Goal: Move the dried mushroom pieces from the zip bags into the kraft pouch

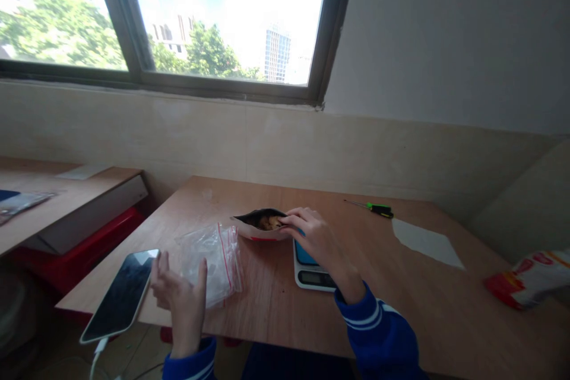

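Note:
My left hand (180, 294) rests at the near edge of the wooden table (276, 285), fingers spread, thumb touching a clear zip bag (214, 261) with a red seal line. My right hand (314, 237) reaches over a small digital scale (312, 270), its fingertips at the mouth of an open snack pouch (260, 224) with brownish pieces inside. The pouch lies beside the scale's left corner. Whether the fingers pinch a piece is hidden.
A phone (120, 297) with a cable lies on the table's left corner. A green-handled screwdriver (376, 209) and a white paper sheet (425, 243) lie at the right back. A red-and-white snack bag (529, 279) sits at far right. A second desk (62, 202) stands left.

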Tool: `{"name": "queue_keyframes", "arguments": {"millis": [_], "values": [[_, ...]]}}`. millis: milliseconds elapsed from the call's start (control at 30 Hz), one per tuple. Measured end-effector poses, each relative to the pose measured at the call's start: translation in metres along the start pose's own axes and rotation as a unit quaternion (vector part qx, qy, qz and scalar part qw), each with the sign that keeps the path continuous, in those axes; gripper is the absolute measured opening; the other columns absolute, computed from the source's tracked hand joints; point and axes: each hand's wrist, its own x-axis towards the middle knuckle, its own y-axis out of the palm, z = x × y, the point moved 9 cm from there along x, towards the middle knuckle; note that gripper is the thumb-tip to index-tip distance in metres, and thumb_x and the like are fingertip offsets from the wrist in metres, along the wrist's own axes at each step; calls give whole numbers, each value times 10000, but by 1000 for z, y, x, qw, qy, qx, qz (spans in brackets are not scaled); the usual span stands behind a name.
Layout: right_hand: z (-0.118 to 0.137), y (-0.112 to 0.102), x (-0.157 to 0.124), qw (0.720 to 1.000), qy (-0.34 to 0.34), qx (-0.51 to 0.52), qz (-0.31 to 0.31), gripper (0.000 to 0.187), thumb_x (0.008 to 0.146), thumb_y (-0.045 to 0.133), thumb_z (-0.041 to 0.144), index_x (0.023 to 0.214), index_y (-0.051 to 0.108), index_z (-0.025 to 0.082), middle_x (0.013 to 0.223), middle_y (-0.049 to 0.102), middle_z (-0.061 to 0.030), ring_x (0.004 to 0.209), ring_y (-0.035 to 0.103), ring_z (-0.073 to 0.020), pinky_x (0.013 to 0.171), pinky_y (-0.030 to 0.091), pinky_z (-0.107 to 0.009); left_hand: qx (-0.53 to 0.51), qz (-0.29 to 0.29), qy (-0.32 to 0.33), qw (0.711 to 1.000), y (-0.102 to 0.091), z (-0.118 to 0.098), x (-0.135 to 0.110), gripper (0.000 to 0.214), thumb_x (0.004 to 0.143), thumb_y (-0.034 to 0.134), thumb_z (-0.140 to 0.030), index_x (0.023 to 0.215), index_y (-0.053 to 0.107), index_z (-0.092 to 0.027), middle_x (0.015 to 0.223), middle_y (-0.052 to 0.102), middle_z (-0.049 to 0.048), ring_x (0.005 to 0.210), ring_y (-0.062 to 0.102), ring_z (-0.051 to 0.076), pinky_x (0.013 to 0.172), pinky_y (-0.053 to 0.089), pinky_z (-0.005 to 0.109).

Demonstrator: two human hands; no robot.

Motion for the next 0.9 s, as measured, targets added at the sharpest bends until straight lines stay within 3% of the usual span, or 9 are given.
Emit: {"name": "queue_keyframes", "arguments": {"millis": [100,200,333,467,567,700,900], "values": [[2,1,0,1000,-4,-22,8,302,915,571,212,1205,634,267,987,665,-41,917,589,-203,835,482,-347,-49,33,106,993,0,-23,-3,536,900,451,-440,1340,450,-134,1423,411,186,1367,351,317,1116,282,519],[4,1,2,998,-11,-60,26,334,927,545,191,1219,632,325,988,648,-43,914,580,-205,818,465,-346,-60,97,154,981,18,-27,-13,404,925,402,-395,1229,556,-179,1368,513,138,1269,485,274,1075,367,460],[-7,-2,12,994,8,-100,52,365,951,472,155,1244,616,319,1021,631,-61,924,563,-208,832,452,-355,96,213,151,961,66,4,-36,381,927,363,-320,1178,626,-206,1405,523,124,1302,469,297,1067,343,519],[-33,-3,34,990,37,-120,61,364,969,442,180,1283,577,303,1041,626,-67,946,556,-209,855,440,-347,222,309,236,894,101,24,-65,457,889,369,-233,1281,591,-154,1456,468,136,1389,349,319,1094,298,508],[-51,5,51,993,53,-89,65,304,984,438,312,1241,598,293,1052,637,-64,1007,560,-212,904,429,-352,258,321,271,870,107,28,-71,469,903,343,-251,1293,590,-173,1457,468,116,1396,333,312,1097,296,496],[-67,14,65,996,57,-53,50,324,948,472,460,1120,649,249,1047,648,-70,1037,570,-224,927,430,-365,273,309,273,869,105,26,-68,492,925,314,-306,1328,559,-167,1474,435,128,1389,354,292,1098,300,484],[-84,24,68,998,60,-32,11,332,868,610,451,1106,643,223,1057,622,-80,1020,577,-246,897,471,-380,280,308,257,872,103,24,-67,518,927,307,-334,1377,504,-169,1500,385,116,1395,348,260,1105,299,458]]}}
